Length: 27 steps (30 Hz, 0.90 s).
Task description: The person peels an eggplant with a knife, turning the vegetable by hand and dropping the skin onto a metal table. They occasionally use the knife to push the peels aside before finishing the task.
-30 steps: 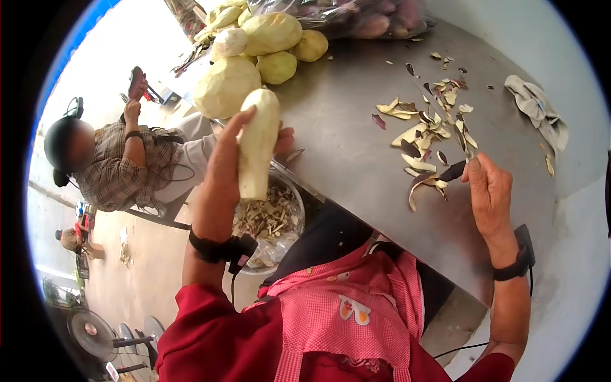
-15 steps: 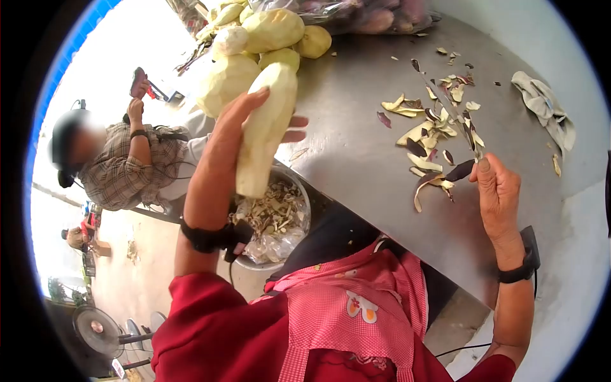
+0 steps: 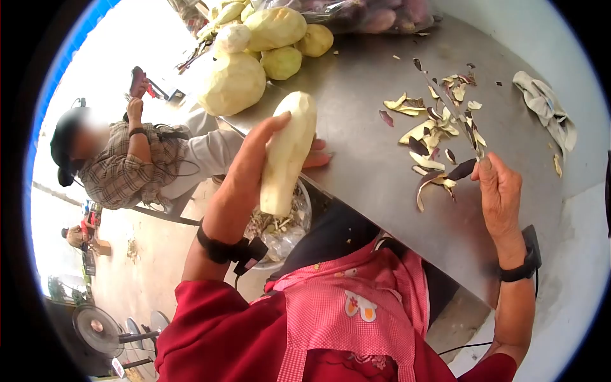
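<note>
My left hand (image 3: pixel 261 149) is wrapped around a long, pale peeled eggplant (image 3: pixel 289 149), held tilted above the table's near edge. My right hand (image 3: pixel 499 191) lies low over the metal table (image 3: pixel 375 134), closed on the handle end of a knife (image 3: pixel 455 114). Its narrow blade points away, across a scatter of dark-skinned peelings (image 3: pixel 429 137). A long purple strip of peel lies right by my right fingertips. Several peeled eggplants (image 3: pixel 232 83) are piled at the table's far left, beyond my left hand.
A clear bag of purple eggplants (image 3: pixel 382 16) sits at the back. A cloth (image 3: pixel 544 108) lies at the right by the wall. Below the table edge is a basin (image 3: pixel 305 219) of peelings. Another person (image 3: pixel 137 153) sits at the left, holding a dark purple eggplant. A fan (image 3: pixel 98 325) stands lower left.
My left hand has brought the peeled eggplant right and nearer to me, away from the pile, uncovering more of it. My right hand and the knife have hardly moved.
</note>
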Tool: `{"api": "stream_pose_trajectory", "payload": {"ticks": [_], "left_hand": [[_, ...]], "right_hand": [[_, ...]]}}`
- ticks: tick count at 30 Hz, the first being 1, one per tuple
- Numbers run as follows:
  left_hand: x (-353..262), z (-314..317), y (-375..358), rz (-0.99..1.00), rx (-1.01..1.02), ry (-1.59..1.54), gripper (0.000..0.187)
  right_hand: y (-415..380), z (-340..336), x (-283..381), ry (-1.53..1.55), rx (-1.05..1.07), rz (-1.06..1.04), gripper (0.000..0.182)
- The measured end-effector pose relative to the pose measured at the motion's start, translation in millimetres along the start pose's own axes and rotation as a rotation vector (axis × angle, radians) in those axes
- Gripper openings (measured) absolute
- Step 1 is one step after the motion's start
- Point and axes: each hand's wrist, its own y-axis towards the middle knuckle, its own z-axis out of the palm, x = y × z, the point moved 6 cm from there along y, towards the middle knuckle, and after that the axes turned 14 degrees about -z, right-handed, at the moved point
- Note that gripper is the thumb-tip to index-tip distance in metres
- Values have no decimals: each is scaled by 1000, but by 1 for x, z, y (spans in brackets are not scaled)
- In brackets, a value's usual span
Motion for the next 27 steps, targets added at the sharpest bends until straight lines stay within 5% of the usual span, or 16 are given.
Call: {"api": "stream_pose_trajectory", "payload": {"ticks": [3, 12, 16, 18, 22, 24, 27], "left_hand": [[-22, 12, -4, 129, 62, 96, 62], [2, -30, -1, 131, -40, 103, 51], [38, 21, 9, -6, 144, -20, 56], [33, 54, 7, -121, 489, -231, 61], [3, 61, 12, 39, 498, -282, 61], [-25, 39, 2, 251, 166, -61, 61], [-33, 1, 2, 262, 35, -134, 60]], "right_hand": [[0, -2, 0, -2, -2, 1, 44], [0, 0, -1, 1, -31, -32, 43], [-1, 3, -3, 20, 22, 2, 44], [0, 0, -2, 15, -5, 5, 42], [0, -3, -2, 46, -39, -19, 40], [-1, -2, -4, 41, -33, -1, 41], [-1, 0, -4, 48, -23, 17, 41]]}}
